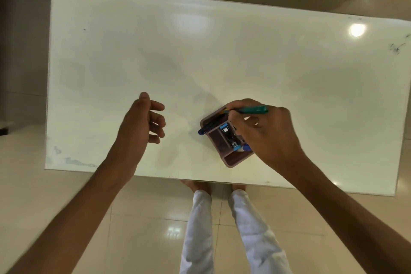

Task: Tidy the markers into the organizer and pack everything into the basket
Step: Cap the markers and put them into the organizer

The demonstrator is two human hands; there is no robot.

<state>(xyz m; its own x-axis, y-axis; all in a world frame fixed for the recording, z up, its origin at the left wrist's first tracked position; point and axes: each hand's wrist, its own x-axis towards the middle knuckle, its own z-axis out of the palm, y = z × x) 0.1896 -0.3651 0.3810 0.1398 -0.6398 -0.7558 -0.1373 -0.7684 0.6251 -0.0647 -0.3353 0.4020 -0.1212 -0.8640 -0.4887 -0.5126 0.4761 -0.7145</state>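
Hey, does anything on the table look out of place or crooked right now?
Yes. The organizer sits skewed to the table edge, and a blue marker lies across its rim, its cap poking out over the side. The right hand holds a green marker above it. No basket is in view.

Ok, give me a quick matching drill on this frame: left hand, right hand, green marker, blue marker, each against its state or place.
Things:
1. left hand
2. right hand
3. green marker
4. blue marker

States:
A. lies in the organizer, its end sticking out over the rim
B. open, holding nothing, above the table
C. pinched in fingers above the organizer
D. closed in a grip on a marker

Pairs: 1-B, 2-D, 3-C, 4-A
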